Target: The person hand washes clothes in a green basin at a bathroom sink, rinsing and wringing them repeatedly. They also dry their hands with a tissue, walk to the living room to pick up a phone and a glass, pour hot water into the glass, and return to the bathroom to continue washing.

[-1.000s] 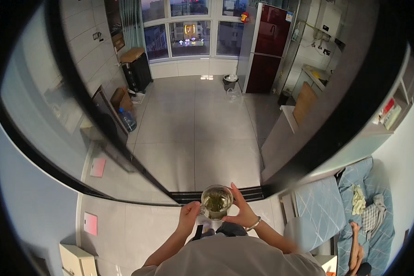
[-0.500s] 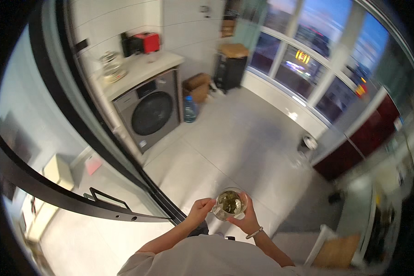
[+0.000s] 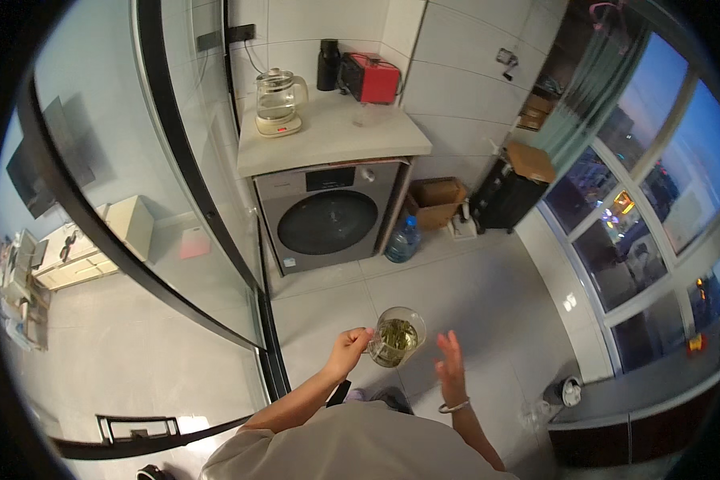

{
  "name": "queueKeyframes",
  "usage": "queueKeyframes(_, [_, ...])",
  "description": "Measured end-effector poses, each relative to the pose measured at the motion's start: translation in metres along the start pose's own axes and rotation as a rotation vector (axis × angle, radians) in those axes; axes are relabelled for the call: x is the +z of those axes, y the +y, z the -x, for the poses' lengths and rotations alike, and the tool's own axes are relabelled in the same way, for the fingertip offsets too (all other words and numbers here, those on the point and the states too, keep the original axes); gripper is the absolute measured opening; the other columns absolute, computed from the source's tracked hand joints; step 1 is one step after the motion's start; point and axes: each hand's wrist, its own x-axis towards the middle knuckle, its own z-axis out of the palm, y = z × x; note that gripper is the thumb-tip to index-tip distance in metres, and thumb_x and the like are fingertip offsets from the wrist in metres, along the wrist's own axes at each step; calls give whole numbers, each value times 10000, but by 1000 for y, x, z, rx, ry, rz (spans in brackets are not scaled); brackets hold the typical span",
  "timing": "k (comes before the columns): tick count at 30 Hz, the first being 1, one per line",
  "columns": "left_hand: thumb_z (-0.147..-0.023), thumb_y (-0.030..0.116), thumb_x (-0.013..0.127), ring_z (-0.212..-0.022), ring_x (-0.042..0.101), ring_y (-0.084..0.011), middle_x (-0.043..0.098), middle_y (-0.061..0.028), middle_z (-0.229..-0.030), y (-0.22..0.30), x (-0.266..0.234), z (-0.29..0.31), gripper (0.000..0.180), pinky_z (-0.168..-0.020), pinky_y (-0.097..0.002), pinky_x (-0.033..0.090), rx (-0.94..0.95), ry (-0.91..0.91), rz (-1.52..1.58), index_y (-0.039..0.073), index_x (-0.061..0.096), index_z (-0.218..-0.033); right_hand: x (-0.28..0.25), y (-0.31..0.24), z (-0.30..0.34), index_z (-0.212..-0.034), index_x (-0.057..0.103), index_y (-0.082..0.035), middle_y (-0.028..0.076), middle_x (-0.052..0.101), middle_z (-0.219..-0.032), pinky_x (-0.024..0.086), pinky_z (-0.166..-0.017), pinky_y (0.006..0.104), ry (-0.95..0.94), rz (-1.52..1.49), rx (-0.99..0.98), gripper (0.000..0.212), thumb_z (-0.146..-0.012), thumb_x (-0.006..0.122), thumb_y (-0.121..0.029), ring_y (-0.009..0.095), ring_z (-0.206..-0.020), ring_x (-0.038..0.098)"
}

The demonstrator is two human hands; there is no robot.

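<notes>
In front of my body, my left hand (image 3: 350,353) grips a clear glass mug (image 3: 398,337) by its handle. The mug holds pale green tea with dark leaves in it. To the right of the mug, apart from it, my right hand (image 3: 451,370) is held up with its fingers stretched out and nothing in them. A bracelet circles the right wrist. Ahead on a white counter (image 3: 336,148) stands a glass electric kettle (image 3: 278,104) on a cream base, with some liquid inside.
A grey washing machine (image 3: 328,216) fits under the counter; a red box-shaped appliance (image 3: 371,78) and a black bottle (image 3: 328,64) stand on top. A blue water jug (image 3: 403,240), cardboard box (image 3: 436,202) and small bin (image 3: 564,392) are on the floor. Glass door frames (image 3: 164,96) rise at left.
The view has turned right-to-left toward the counter and come nearer to it. My right hand has let go of the mug and moved away to the right; my left hand still holds it.
</notes>
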Motion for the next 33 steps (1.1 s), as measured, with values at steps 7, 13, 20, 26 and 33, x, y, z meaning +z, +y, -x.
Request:
queueKeyframes(7, [-918, 338, 536, -558, 328, -52, 374, 73, -580, 37, -47, -182, 385, -548, -238, 287, 80, 327, 14, 148, 447, -595, -42, 57, -202, -1269, 442, -39, 124, 499, -1233, 421, -888, 336, 68, -200, 152, 515, -934, 417, -428, 202, -1111, 485])
queueKeyframes(13, [-923, 346, 523, -550, 242, -38, 289, 95, -592, 101, -92, -300, 399, -504, -251, 190, 287, 546, -5, 152, 371, -609, -23, 68, -424, -1127, 556, -44, 63, 603, -958, 451, -758, 258, -152, -258, 32, 410, -954, 407, -385, 112, -846, 541])
queueKeyframes(20, [-930, 338, 517, -543, 209, -34, 255, 102, -590, 154, -193, -431, 401, -482, -246, 155, 382, 710, 8, 150, 363, -610, 95, 16, -643, -985, 597, -32, 50, 607, -888, 444, -814, 281, -399, -354, -220, 237, -939, 505, -246, 132, -832, 567])
queueKeyframes(26, [-931, 301, 509, -566, 224, -35, 276, 96, -598, 195, -280, -501, 402, -502, -246, 178, 319, 657, -36, 135, 355, -599, 217, -19, -769, -1163, 492, -68, 59, 524, -1185, 360, -974, 419, -290, -244, -287, 334, -854, 593, -147, 188, -1148, 467])
queueKeyframes(33, [-931, 283, 507, -584, 241, -42, 287, 89, -611, 208, -359, -548, 403, -513, -248, 211, 277, 595, -119, 115, 347, -602, 336, -62, -882, -1292, 387, -126, 58, 422, -1322, 347, -977, 438, -234, -114, -297, 601, -759, 663, -97, 218, -1209, 407])
